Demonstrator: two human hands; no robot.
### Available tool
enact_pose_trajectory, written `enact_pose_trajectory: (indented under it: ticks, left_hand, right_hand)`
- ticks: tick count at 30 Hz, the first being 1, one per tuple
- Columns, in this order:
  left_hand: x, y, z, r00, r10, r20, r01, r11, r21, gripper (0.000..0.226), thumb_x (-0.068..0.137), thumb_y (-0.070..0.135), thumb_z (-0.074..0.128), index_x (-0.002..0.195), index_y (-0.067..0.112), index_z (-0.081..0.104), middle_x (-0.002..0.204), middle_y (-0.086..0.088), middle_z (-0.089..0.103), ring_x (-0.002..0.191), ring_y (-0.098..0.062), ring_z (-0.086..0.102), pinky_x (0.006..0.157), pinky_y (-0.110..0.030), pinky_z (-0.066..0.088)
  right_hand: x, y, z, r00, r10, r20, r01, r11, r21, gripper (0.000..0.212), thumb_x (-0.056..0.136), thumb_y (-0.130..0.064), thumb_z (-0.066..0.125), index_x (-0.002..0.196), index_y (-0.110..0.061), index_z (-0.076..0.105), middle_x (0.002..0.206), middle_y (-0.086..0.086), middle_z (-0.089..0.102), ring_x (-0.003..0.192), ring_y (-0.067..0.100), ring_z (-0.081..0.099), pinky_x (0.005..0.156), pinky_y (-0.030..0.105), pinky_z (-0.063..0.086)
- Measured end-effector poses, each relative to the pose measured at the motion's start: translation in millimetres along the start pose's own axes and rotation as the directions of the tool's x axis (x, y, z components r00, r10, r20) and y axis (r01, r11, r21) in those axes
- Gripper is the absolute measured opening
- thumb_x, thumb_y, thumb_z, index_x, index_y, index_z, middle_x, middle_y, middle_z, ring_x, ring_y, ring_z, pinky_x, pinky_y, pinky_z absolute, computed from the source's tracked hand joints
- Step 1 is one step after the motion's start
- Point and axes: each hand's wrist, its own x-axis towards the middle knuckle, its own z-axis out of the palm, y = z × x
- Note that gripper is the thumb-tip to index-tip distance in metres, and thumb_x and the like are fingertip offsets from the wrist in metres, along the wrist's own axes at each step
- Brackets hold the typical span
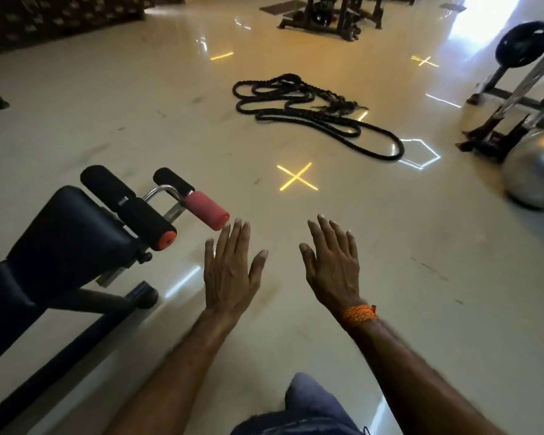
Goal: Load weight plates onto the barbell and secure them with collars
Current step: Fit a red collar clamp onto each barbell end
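Weight plate (522, 43) far right on rack; hands (230, 271) (332, 265) spread, empty, beside bench (66, 233).

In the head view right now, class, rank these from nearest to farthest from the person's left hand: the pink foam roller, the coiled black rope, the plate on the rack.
1. Pink foam roller: just ahead and left of the left hand, by the bench.
2. Coiled black rope: on the floor, farther ahead, slightly right.
3. Plate on the rack: far right corner.
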Motion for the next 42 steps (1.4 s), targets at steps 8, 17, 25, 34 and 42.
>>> enact_pose_trajectory:
  ticks: [8,17,25,34,42]
  left_hand:
    - [188,-30,67,0.998,-0.057,-0.007,0.057,0.998,0.039,0.069,0.099,0.059,0.033,0.154,0.017,0.034,0.160,-0.005,0.035,0.150,-0.024,0.028,0.118,-0.057,0.028]
    - [399,-80,99,0.959,-0.265,-0.103,0.273,0.959,0.076,0.068,0.101,0.059,0.028,0.156,0.018,0.030,0.163,-0.004,0.029,0.152,-0.021,0.022,0.121,-0.053,0.021]
    - [574,-184,146,0.917,-0.368,-0.154,0.378,0.925,0.036,0.065,0.101,0.054,0.035,0.156,0.019,0.030,0.164,-0.001,0.027,0.153,-0.019,0.020,0.121,-0.052,0.022]
    - [727,-314,124,0.839,-0.486,-0.243,0.510,0.859,0.044,0.064,0.101,0.055,0.034,0.155,0.020,0.032,0.162,-0.001,0.030,0.152,-0.020,0.023,0.119,-0.052,0.026]
    - [835,-473,104,0.698,-0.632,-0.338,0.689,0.721,0.074,0.066,0.101,0.057,0.031,0.156,0.021,0.031,0.162,-0.002,0.030,0.152,-0.020,0.024,0.120,-0.053,0.025]
  right_hand:
    - [206,30,75,0.998,-0.042,0.047,0.040,0.998,0.043,0.056,0.105,-0.048,0.029,0.151,-0.019,0.043,0.159,0.006,0.040,0.147,0.030,0.036,0.121,0.055,0.026]
    - [459,13,132,0.960,-0.261,0.102,0.250,0.962,0.108,0.056,0.105,-0.048,0.032,0.152,-0.020,0.041,0.160,0.007,0.040,0.147,0.031,0.035,0.122,0.054,0.024]
    - [660,-36,220,0.914,-0.367,0.170,0.353,0.929,0.112,0.056,0.104,-0.048,0.032,0.153,-0.020,0.040,0.162,0.006,0.037,0.149,0.031,0.033,0.122,0.055,0.024]
    - [845,-150,313,0.837,-0.507,0.206,0.478,0.861,0.176,0.055,0.104,-0.047,0.038,0.152,-0.021,0.041,0.160,0.005,0.039,0.147,0.030,0.036,0.120,0.055,0.029]
    - [1000,-298,434,0.679,-0.691,0.248,0.621,0.720,0.309,0.056,0.104,-0.049,0.032,0.154,-0.023,0.038,0.163,0.003,0.035,0.149,0.029,0.032,0.122,0.054,0.023]
